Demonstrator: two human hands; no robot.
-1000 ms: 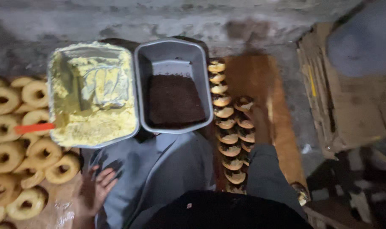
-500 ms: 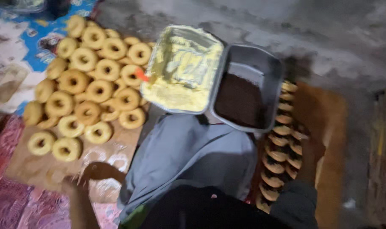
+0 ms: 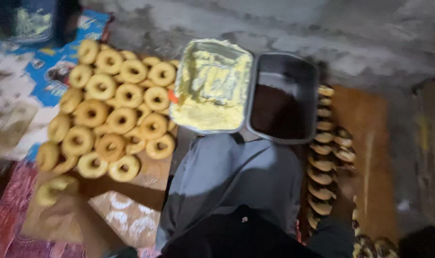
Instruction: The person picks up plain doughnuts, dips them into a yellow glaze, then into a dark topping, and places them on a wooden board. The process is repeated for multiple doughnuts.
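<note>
My left hand (image 3: 53, 217) is a blurred shape at the lower left, over the brown board (image 3: 146, 174). It closes around a plain ring doughnut (image 3: 54, 188) at the near end of the pile. Several plain doughnuts (image 3: 115, 107) lie stacked on that board. Ahead of my grey-clad knee (image 3: 236, 177) stand two metal trays: one with yellow cream (image 3: 210, 93), one with dark brown crumbs (image 3: 279, 112). A row of coated doughnuts (image 3: 325, 157) runs down a wooden board (image 3: 370, 143) on the right. My right hand is out of sight.
A rough concrete floor (image 3: 322, 28) stretches beyond the trays. Blue printed sheets (image 3: 41, 81) lie under the left board, and a red patterned cloth (image 3: 7, 224) sits at the lower left. A dark container (image 3: 31, 19) stands at the far left corner.
The view has swung left, bringing the whole doughnut pile into sight. My left hand has moved left along the board's near edge and now has a plain doughnut in it.
</note>
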